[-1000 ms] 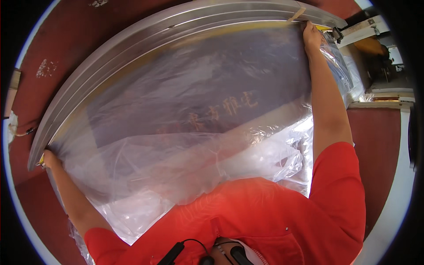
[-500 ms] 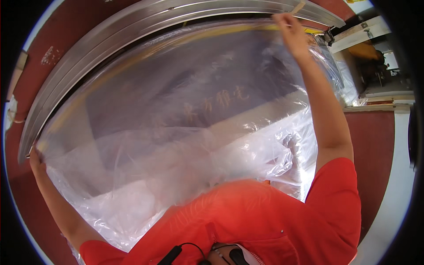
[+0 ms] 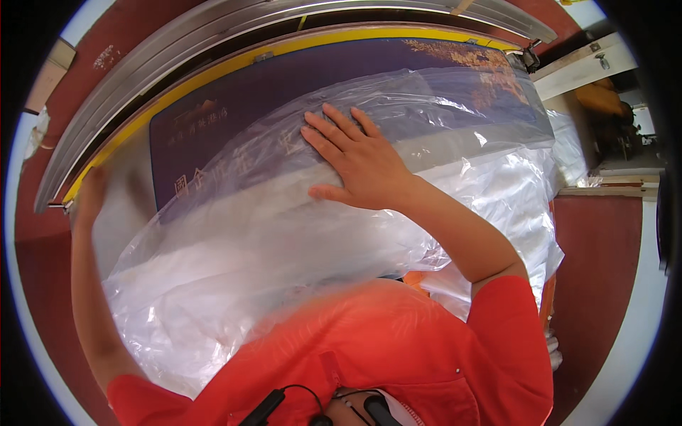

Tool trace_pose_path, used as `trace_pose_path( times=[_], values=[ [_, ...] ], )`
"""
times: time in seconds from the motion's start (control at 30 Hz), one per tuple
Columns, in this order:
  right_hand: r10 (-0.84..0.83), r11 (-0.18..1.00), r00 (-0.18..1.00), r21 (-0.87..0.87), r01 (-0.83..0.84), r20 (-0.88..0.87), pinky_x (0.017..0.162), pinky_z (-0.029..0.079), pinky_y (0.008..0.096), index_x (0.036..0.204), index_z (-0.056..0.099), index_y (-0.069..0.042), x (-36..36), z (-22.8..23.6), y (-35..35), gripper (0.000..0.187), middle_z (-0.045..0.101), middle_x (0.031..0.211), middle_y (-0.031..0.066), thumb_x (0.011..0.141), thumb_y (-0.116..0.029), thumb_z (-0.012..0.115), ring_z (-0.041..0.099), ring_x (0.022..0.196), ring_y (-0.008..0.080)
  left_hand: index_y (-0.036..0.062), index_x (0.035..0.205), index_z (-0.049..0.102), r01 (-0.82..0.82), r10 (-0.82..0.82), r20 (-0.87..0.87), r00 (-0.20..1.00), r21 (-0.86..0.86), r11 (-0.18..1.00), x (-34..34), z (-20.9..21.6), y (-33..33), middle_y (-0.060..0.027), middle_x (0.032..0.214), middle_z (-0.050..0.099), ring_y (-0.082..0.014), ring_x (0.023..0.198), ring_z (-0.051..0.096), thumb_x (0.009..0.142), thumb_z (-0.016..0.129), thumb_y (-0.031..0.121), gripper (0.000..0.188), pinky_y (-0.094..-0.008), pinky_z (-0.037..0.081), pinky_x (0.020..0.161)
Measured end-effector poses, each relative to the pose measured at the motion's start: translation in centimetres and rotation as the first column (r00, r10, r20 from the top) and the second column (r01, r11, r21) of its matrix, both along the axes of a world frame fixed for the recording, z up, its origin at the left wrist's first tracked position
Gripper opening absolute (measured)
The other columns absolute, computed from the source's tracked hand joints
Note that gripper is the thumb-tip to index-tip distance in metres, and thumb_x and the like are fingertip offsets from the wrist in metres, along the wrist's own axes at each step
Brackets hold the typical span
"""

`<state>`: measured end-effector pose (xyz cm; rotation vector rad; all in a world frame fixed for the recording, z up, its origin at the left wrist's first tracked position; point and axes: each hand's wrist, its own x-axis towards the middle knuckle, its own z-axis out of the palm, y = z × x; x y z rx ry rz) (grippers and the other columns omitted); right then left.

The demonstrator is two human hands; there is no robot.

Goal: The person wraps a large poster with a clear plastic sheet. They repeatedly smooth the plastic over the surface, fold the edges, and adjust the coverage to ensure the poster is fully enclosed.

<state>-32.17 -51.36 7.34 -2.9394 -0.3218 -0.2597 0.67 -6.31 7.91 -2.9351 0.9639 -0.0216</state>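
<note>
The right hand [image 3: 359, 163], fingers spread, rests on the clear plastic sheet [image 3: 270, 238]; whether the left hand [image 3: 92, 192], blurred at the yellow strip's [image 3: 202, 82] left end, pinches anything is unclear. The sheet, on the strip's near side, looks light, limp and slippery, probably best gathered by its strip-side edge.

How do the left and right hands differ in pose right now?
- The right hand is palm down, fingers spread, over the clear plastic sheet; the left hand is by the left end of the yellow strip.
- The right hand shows sharply; the left hand is blurred, its grip unclear.

Both are bare, below short red sleeves.
</note>
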Motion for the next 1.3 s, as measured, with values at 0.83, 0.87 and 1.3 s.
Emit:
trace_pose_path(
  times=[0.83,0.87,1.3],
  values=[
    [-0.29,0.935,0.944,0.258,0.244,0.155,0.091,0.025,0.039,0.112,0.043,-0.006,-7.6,-0.7,-4.1,0.055,0.039,0.119,0.0091,0.069,-0.036,0.059,0.034,0.111,0.0262,0.0051,0.077,0.059,0.355,-0.731,-0.272,0.626,-0.735,0.578,-19.3,-2.2,-52.4,-0.0043,0.071,0.055,-0.0135,0.065,0.05,0.072,0.06,0.023,0.018,-0.0252,0.041,0.058],
    [-0.272,0.934,0.95,0.278,0.223,0.154,0.09,0.026,0.039,0.111,0.044,-0.007,-7.3,-0.1,-4.4,0.053,0.041,0.117,0.0092,0.069,-0.035,0.059,0.036,0.109,0.0264,0.0049,0.079,0.059,0.281,-0.789,-0.231,0.569,-0.848,0.45,-19.1,-2.7,-50.6,-0.0042,0.075,0.055,-0.0126,0.07,0.05,0.074,0.057,0.019,0.015,-0.0243,0.04,0.062],
    [0.05,0.942,0.959,0.333,0.048,-0.278,0.069,0.042,0.0376,0.085,0.057,-0.011,2.7,5.5,0.7,0.03,0.059,0.078,0.01,0.064,-0.032,0.055,0.056,0.077,0.0277,0.0089,0.125,0.029,-0.539,0.552,-0.37,0.747,-0.823,0.178,-15.6,-6.3,22.1,-0.0082,0.127,0.034,-0.0201,0.117,0.031,0.086,0.026,0.038,0.049,-0.0372,0.02,0.097]
  ],
)
